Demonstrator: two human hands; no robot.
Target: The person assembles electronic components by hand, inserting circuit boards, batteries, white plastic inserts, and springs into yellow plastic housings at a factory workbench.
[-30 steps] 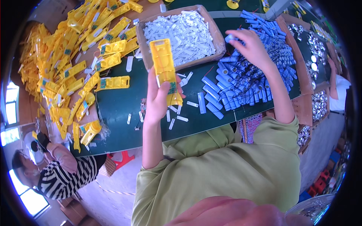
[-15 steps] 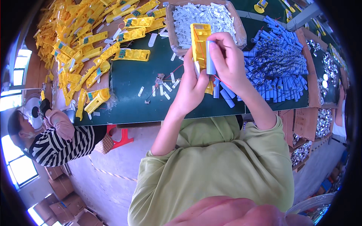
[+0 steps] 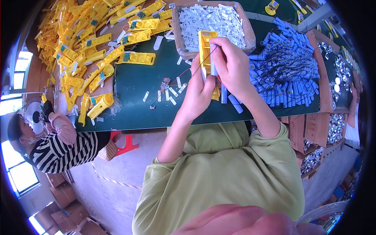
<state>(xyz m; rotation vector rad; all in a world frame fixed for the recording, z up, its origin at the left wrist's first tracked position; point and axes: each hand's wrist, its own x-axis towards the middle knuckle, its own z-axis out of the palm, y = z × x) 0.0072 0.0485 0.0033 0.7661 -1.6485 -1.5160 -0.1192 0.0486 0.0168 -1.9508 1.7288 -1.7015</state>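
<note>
My left hand (image 3: 199, 94) is closed around the lower part of a narrow yellow plastic housing (image 3: 205, 41), held upright above the table with its ribbed inside showing. In my right hand (image 3: 235, 66) is a blue cylindrical battery (image 3: 214, 68), pinched by thumb and fingers against the housing's right side. A dark wire (image 3: 206, 58) runs from the right fingertips across the housing. A red wire shows below the hands. My fingers hide the lower housing and part of the battery. Close under my right wrist, another blue battery (image 3: 235, 104) lies on the table.
A box (image 3: 247, 27) of small white plastic pieces stands beyond my hands. Many yellow housings (image 3: 137, 58) with circuit boards pile up at left; wired blue batteries (image 3: 288, 66) heap at right. Loose white strips (image 3: 167, 94) lie left of my hands. A co-worker (image 3: 66, 137) sits far left.
The yellow housing has come slightly lower. My right hand has shifted left and down, bringing the blue battery closer against the housing. A dark wire now crosses the housing's front.
</note>
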